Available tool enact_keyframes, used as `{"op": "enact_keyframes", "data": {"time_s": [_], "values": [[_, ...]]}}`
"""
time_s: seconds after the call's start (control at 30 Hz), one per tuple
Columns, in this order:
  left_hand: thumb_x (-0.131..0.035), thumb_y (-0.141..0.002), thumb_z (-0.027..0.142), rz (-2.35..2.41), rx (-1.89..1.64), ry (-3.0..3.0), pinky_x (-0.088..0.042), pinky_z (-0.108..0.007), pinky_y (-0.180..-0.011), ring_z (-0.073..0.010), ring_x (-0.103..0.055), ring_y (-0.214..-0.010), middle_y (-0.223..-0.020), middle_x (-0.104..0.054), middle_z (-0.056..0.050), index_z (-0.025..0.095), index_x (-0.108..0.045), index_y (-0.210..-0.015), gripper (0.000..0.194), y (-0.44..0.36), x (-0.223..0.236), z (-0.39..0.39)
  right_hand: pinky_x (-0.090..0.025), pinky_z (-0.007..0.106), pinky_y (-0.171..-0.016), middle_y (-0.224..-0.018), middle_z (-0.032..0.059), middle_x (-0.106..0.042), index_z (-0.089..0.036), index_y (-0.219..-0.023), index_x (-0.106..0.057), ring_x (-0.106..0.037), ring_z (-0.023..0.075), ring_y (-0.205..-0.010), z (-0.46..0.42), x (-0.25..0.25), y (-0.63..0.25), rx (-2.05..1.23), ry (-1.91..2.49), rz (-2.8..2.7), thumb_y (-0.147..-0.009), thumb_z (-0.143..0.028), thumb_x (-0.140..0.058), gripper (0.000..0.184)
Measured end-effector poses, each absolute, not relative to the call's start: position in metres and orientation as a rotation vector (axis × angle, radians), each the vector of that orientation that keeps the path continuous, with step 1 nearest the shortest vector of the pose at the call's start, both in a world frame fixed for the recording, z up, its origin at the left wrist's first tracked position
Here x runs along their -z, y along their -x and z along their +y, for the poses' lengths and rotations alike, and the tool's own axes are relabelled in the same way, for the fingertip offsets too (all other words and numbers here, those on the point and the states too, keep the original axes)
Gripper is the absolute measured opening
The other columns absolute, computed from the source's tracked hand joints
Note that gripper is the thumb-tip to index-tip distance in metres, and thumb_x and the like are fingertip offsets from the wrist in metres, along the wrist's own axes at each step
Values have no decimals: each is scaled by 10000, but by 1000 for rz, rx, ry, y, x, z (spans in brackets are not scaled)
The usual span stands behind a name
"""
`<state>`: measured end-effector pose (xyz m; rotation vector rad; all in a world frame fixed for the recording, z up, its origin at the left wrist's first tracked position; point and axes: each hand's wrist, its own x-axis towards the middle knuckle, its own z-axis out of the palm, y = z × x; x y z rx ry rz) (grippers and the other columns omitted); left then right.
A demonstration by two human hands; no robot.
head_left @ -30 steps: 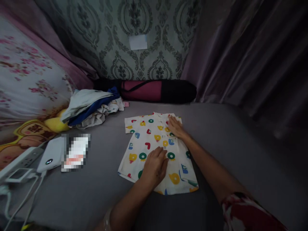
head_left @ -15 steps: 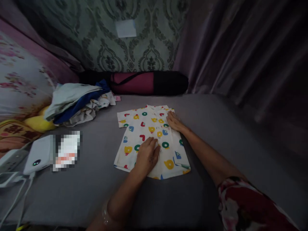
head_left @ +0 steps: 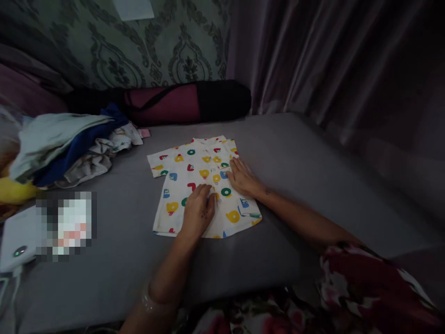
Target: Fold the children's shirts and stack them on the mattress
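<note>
A white short-sleeved shirt [head_left: 205,213] printed with colourful letters lies front up on the grey surface, collar pointing away from me. Its left sleeve is spread out, while the right side runs nearly straight and looks turned inward. My left hand [head_left: 199,208] rests on the middle of the shirt, fingers loosely bent and thumb apart. On the shirt's right edge, below the shoulder, my right hand [head_left: 242,177] lies flat with fingers stretched out. Neither hand grips the cloth visibly. The right sleeve is partly hidden by my right hand.
A heap of clothes [head_left: 66,144] lies at the left, with a yellow plush thing [head_left: 17,191] beside it. Nearer is a white device [head_left: 21,236] with cables, next to a blurred-out item [head_left: 71,225]. A maroon and black bag [head_left: 167,103] runs along the patterned wall; curtains [head_left: 278,51] hang right.
My right hand has slid down the shirt's right edge from the sleeve towards the middle. My left hand stays on the shirt's middle. The view has turned to the right and tilted down.
</note>
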<state>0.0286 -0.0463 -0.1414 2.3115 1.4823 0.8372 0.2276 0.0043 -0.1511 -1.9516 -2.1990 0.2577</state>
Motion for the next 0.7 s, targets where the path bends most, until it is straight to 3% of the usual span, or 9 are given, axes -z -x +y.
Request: {"op": "enact_keyframes", "data": {"time_s": [0.53, 0.63, 0.7], "values": [[-428, -927, 201, 1433, -769, -2364, -522, -376, -863, -228, -644, -969, -1055, -670, -99, 173, -561, -1108, 227, -30, 135, -50, -106, 424, -1197, -1580, 141, -187, -52, -1499, -279, -107, 242, -1470, -80, 145, -216, -310, 1796, -2343, -982, -449, -191, 658], [-425, -928, 207, 1451, -781, -2370, -527, -372, -855, -227, -649, -969, -1046, -678, -92, 181, -569, -1095, 222, -29, 135, -51, -137, 431, -1189, -1572, 160, -212, -38, -1480, -319, -152, 271, -1461, -85, 139, -214, -299, 1815, -2375, -979, -447, -225, 654], [-432, -928, 225, 1468, -837, -2379, -530, -370, -855, -227, -650, -984, -1063, -681, -90, 190, -569, -1113, 233, -27, 137, -50, -209, 429, -1162, -1525, 174, -333, -66, -1425, -425, -273, 295, -1421, -75, 126, -212, -305, 1829, -2401, -974, -469, -261, 626]]}}
